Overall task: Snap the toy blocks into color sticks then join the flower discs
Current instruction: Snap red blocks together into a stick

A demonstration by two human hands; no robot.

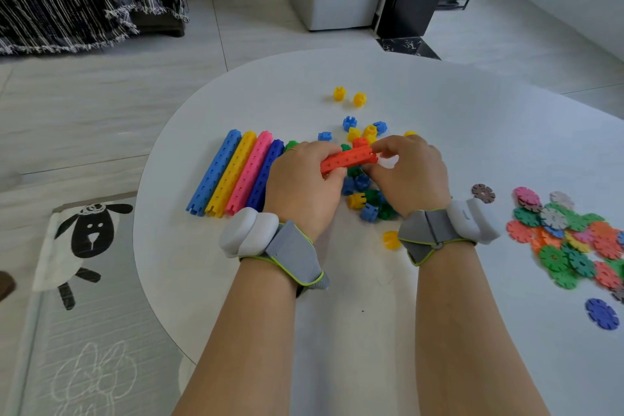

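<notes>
An orange stick (347, 159) of snapped blocks hangs just above the white table (337, 297). My left hand (304, 186) grips its left part, and my right hand (408, 172) pinches its right end. A loose orange block (360, 142) sits right behind the stick. Four finished sticks lie side by side at the left: light blue (213, 174), yellow (232, 173), pink (250, 172) and dark blue (265, 176). Loose blue, yellow and green blocks (364, 194) lie under and behind my hands. A heap of flower discs (570, 240) lies at the right.
Two yellow blocks (349, 96) sit apart farther back. A single yellow block (391, 240) lies near my right wrist. One blue disc (602, 313) and one brown disc (483, 193) lie apart from the heap. A sheep-print mat (84, 240) covers the floor at the left.
</notes>
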